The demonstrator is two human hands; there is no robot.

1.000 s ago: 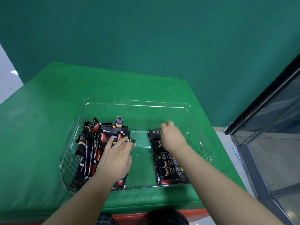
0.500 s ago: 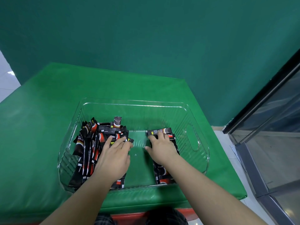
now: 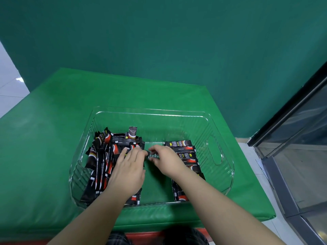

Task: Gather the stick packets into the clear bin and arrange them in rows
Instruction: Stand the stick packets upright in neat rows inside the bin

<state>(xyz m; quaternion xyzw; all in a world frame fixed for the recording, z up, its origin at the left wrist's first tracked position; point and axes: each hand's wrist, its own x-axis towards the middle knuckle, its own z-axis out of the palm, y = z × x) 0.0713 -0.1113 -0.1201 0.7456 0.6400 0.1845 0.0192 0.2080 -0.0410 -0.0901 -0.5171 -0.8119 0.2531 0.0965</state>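
A clear bin (image 3: 228, 167) sits on the green table. Several black-and-red stick packets lie in a loose pile (image 3: 100, 156) in its left part, some leaning on the left wall. A tidy row of packets (image 3: 184, 149) lies crosswise in the right part. My left hand (image 3: 129, 170) rests flat on the pile's right edge, fingers stretched forward. My right hand (image 3: 166, 161) reaches left across the bin's middle and pinches the end of one packet (image 3: 150, 153) just off my left fingertips. My right forearm hides the near end of the row.
The green padded table (image 3: 53, 138) ends close behind the bin at a green wall (image 3: 159, 41). A dark glass-fronted cabinet (image 3: 297, 138) stands at the right, with pale floor below it. The bin's right wall has a handle cut-out (image 3: 214, 151).
My right hand left the right-hand row and moved left to the bin's middle, where it now pinches a packet beside my left fingertips. My left hand stayed on the pile.
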